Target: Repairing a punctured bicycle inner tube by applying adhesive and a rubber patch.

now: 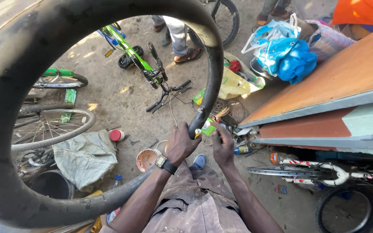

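The left hand grips the black inner tube near its valve. The right hand pinches a small green item just beside the tube, above the dirt ground.

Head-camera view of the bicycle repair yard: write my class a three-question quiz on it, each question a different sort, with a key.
1. True or false: the left hand grips the black inner tube.
2. Which lies on the ground beyond the hands? A) green bicycle frame B) ladder C) car tyre
3. What is worn on the left wrist?

Key
1. True; the right hand is at the tube's valve end beside it.
2. A
3. A wristwatch with a dark strap.
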